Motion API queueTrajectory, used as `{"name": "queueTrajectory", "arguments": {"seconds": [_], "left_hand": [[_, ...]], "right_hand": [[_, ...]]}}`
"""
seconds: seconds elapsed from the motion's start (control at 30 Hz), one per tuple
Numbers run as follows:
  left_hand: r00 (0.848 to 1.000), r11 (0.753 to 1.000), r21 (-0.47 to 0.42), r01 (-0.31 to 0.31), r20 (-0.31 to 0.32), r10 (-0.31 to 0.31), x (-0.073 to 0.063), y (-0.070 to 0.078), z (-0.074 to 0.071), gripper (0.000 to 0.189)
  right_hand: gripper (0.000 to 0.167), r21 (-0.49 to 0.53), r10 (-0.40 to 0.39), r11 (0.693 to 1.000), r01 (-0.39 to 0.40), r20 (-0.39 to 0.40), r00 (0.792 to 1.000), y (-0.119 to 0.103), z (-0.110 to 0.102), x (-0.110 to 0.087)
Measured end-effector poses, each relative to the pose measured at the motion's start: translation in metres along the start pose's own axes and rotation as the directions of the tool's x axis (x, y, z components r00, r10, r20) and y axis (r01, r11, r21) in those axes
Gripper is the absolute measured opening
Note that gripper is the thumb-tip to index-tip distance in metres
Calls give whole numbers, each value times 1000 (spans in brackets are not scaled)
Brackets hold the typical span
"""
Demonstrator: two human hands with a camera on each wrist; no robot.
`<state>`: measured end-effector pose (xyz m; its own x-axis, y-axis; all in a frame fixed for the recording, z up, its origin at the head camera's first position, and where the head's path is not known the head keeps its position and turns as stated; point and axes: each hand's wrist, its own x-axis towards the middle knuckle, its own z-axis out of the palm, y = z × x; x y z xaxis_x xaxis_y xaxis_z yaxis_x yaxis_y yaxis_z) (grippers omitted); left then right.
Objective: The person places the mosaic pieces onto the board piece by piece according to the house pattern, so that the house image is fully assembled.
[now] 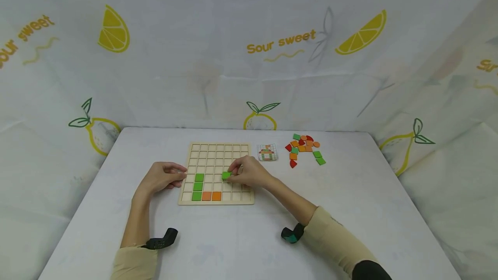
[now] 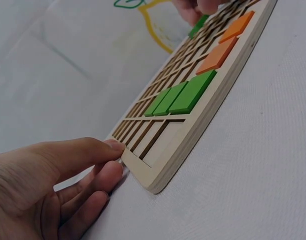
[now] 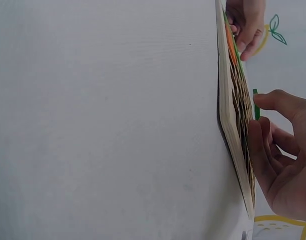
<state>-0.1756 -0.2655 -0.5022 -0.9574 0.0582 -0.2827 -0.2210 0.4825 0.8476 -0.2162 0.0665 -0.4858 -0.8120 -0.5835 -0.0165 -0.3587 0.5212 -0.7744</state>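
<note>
My right hand pinches a green square tile between thumb and fingertip, over the middle-right cells of a wooden grid board. In the right wrist view that green tile stands tilted on edge, close above the grid. At the board's left side my left hand holds the rim, thumb at the edge and the other fingers curled beside it. Three green tiles form a column in the board. Two orange tiles extend rightward from the lowest green one.
Right of the board's top corner lies a small pattern card. Farther right is a loose group of red, orange and green pieces, with two green tiles slightly apart. A lemon-printed cloth hangs behind the table.
</note>
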Motion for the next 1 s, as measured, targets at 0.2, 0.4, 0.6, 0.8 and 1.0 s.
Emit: {"name": "queueTrajectory", "arguments": {"seconds": [0.2, 0.4, 0.6, 0.8, 1.0], "left_hand": [[1000, 1000, 4, 4, 1, -4, 1, 1, 0, 37], [1000, 1000, 0, 10, -9, -10, -2, 3, 0, 37], [1000, 1000, -2, 10, -8, -10, -2, 4, 1, 37], [1000, 1000, -2, 11, -8, -11, 2, 1, 1, 35], [1000, 1000, 3, 7, -9, -7, 2, 0, 0, 34]], "right_hand": [[15, -10, 22, 1000, -22, 13, 1000, 0, 3, 0], [17, -41, 11, 999, -10, 9, 1000, 2, 5, -1], [16, -61, 18, 998, -18, -2, 1000, 4, 5, -2], [18, -69, 25, 997, -26, -12, 1000, 5, 6, -3], [20, -93, 20, 995, -21, -12, 1000, 5, 5, -3]]}}
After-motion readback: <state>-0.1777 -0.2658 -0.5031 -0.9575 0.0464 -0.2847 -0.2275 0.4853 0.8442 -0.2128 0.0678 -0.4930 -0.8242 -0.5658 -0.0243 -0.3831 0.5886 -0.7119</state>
